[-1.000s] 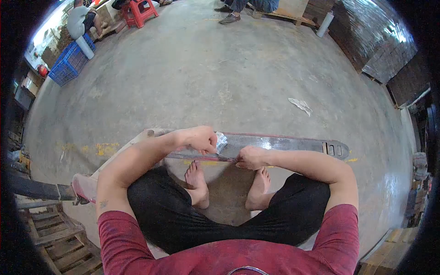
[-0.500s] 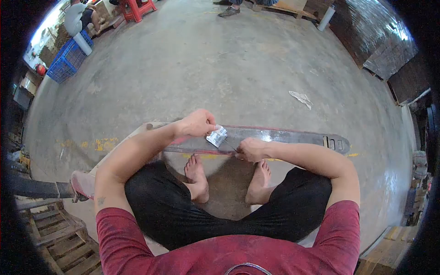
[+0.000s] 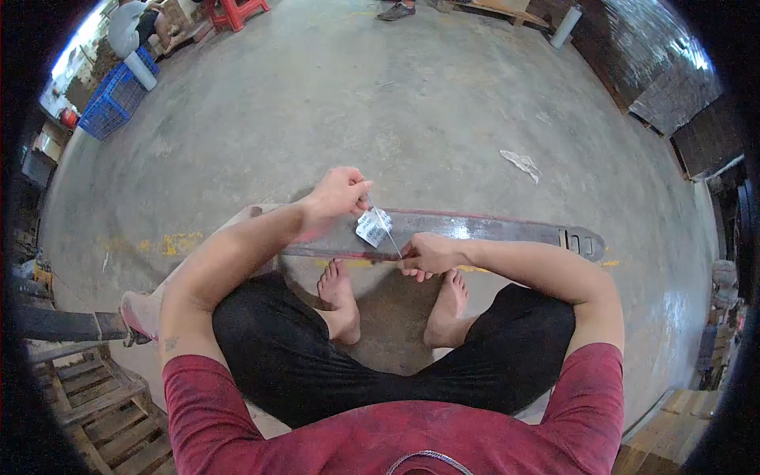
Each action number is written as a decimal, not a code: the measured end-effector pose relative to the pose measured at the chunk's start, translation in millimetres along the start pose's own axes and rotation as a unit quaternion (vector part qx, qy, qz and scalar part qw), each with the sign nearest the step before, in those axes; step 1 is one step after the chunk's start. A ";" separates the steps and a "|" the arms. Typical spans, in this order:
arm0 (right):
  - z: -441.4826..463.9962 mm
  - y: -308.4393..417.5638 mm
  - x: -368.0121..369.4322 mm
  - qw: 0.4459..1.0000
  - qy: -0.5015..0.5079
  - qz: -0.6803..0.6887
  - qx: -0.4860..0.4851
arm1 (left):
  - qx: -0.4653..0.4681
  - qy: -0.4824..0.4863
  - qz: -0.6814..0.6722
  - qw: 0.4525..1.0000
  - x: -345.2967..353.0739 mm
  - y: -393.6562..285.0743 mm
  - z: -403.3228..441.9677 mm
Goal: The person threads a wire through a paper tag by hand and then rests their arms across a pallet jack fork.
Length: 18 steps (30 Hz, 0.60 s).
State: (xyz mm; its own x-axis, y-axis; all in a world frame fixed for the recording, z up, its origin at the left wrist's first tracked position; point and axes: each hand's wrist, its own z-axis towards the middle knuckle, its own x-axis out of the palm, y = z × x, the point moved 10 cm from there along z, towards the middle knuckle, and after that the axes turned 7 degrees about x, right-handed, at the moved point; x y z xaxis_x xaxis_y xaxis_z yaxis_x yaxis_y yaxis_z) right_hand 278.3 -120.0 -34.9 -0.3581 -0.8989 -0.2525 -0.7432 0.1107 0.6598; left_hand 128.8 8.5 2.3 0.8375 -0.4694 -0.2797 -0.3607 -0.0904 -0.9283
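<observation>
My left hand pinches the upper end of a thin, pale strand, which could be a cord or a slim stick. Stretched straight, it runs down to my right hand, whose fingers are closed on its lower end. Behind the strand is a small white packet or tag with dark print; I cannot tell whether it is attached or just lies there. Both hands are over a long grey pallet jack fork with worn red edges, crossing in front of my bare feet.
A crumpled white scrap lies on the concrete floor. A blue crate and a red stool stand at the far left, near a seated person. Wrapped stacks line the right; a wooden pallet is at lower left.
My left hand has moved from the white packet up and away, and now grips the strand's end. The packet sits slightly lower left, and the strand between my hands shows longer.
</observation>
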 end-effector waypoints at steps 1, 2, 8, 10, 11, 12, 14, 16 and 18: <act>1.3 -0.9 -1.4 1.000 -0.002 0.007 0.000 | 0.001 -0.005 -0.012 1.000 -1.1 -0.6 0.2; 1.9 -2.0 -1.2 1.000 -0.001 0.008 0.001 | 0.000 -0.004 -0.013 1.000 -1.3 -0.8 0.1; 8.8 -13.1 -9.8 0.995 -0.038 -0.096 0.011 | 0.003 0.010 0.051 0.999 -2.3 -0.6 -3.0; 6.0 -8.2 -13.5 0.985 -0.057 -0.161 -0.003 | 0.017 0.027 0.093 0.995 -1.2 0.8 -1.1; 6.2 -7.7 -14.7 0.985 -0.057 -0.161 -0.003 | 0.017 0.027 0.093 0.995 -1.8 2.8 -0.5; 6.9 -9.6 -16.2 0.981 -0.059 -0.187 0.008 | 0.013 0.035 0.118 0.992 -1.3 2.0 -1.4; 9.0 -14.3 -17.1 0.975 -0.060 -0.212 0.020 | 0.009 0.044 0.142 0.989 -0.9 -0.1 -2.8; 13.1 -23.0 -17.7 0.971 -0.064 -0.228 0.033 | -0.007 0.093 0.207 0.974 4.9 -1.9 -7.0; 14.3 -24.6 -18.5 0.966 -0.070 -0.249 0.017 | -0.007 0.110 0.204 0.973 7.1 -3.6 -10.3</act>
State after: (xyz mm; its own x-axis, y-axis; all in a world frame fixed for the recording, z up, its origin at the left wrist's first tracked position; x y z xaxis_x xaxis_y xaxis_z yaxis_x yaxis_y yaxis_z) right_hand 295.1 -100.1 -56.6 -0.0229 -0.7787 -0.6270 -0.8599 -0.3046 0.4096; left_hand 131.8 -3.5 6.1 0.5150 -0.6457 -0.5638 -0.6514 0.1328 -0.7470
